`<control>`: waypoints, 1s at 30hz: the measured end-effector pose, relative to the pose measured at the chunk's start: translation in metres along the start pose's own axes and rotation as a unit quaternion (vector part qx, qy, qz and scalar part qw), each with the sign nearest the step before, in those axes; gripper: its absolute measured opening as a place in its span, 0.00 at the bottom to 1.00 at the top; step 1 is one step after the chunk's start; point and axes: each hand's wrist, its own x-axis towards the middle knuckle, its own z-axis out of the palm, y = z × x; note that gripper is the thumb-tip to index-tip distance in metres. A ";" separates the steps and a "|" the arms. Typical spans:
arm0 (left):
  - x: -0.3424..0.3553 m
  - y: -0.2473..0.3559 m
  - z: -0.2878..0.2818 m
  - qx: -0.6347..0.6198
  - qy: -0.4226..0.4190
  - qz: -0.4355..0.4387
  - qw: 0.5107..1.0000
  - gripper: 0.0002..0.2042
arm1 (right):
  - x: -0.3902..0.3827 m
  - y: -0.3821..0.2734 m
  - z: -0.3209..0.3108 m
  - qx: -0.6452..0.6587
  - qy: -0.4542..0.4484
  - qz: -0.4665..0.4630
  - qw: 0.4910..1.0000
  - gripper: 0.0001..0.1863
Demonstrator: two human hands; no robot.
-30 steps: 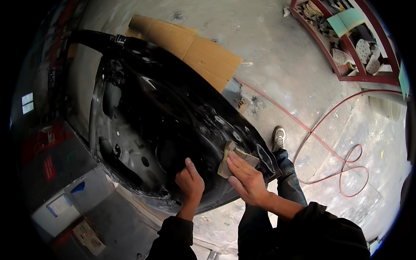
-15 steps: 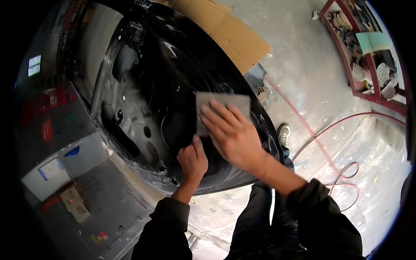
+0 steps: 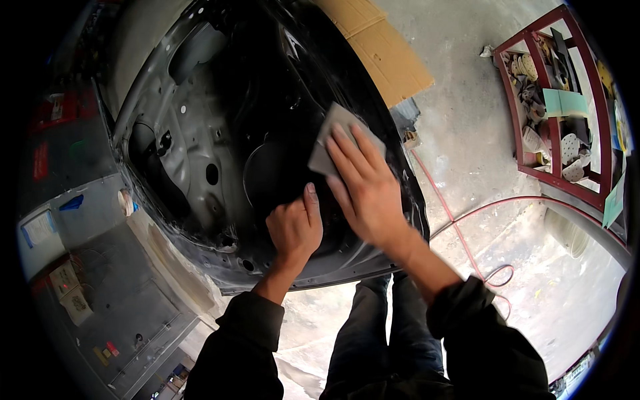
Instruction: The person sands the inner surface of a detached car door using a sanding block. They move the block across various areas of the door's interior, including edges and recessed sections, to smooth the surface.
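Observation:
A black car door (image 3: 263, 127) lies before me with its inner side up, showing holes and a round recess. Under the flat fingers of my right hand (image 3: 370, 193) is a grey sanding pad (image 3: 331, 147), held over the right part of the door. The pad sits tilted, its far corner showing beyond the fingertips. My left hand (image 3: 293, 227) is closed over the near part of the door, fingers curled and thumb raised. Whatever its fingers hold is hidden.
A cardboard sheet (image 3: 387, 53) lies beyond the door's right edge. A red hose (image 3: 460, 233) loops over the floor. At the right stands a dark red shelf rack (image 3: 520, 123) with perforated discs. A grey bench (image 3: 127, 293) with small boxes is at the left.
The sanding pad has turned and slid slightly away from me under my right hand. My left hand remains closed near the same spot. The whole view has shifted a little.

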 end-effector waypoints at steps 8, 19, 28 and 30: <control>-0.003 0.002 -0.003 -0.004 0.005 -0.014 1.000 0.30 | -0.129 -0.032 0.006 0.013 -0.042 0.064 0.997 0.34; -0.002 -0.007 0.005 0.015 -0.008 -0.016 1.000 0.30 | -0.023 0.013 0.029 0.162 0.112 0.148 0.969 0.32; 0.001 -0.003 0.005 -0.001 -0.006 -0.010 1.000 0.32 | -0.110 -0.026 -0.001 -0.019 0.002 0.076 0.997 0.35; 0.001 -0.005 0.003 -0.026 -0.004 -0.016 1.000 0.33 | -0.088 -0.027 -0.002 -0.043 0.005 0.044 0.998 0.33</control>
